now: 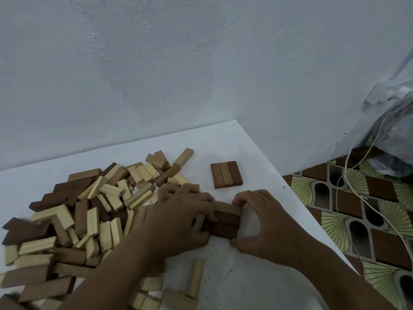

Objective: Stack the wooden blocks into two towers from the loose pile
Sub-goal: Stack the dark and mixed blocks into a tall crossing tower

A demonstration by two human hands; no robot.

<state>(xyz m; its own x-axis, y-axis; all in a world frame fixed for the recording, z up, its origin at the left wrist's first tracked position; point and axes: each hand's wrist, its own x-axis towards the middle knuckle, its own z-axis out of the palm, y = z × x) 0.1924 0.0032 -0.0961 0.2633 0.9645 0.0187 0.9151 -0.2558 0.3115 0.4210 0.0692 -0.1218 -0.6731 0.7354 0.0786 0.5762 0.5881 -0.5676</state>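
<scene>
1. Left hand (181, 218) and right hand (259, 218), both hands curled, clamp a row of brown blocks (225, 220) between them on the white table (245, 148)
2. Another three-block row (226, 174) lies just beyond
3. The loose pile (89, 211) spreads left

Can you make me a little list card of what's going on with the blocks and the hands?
table: white table
pile: loose light and dark blocks, on its left part
far row: three brown blocks lying flat, side by side
near row: brown blocks between both hands
left hand: fingers curled on near row's left end
right hand: pinching its right end
towers done: none yet
</scene>
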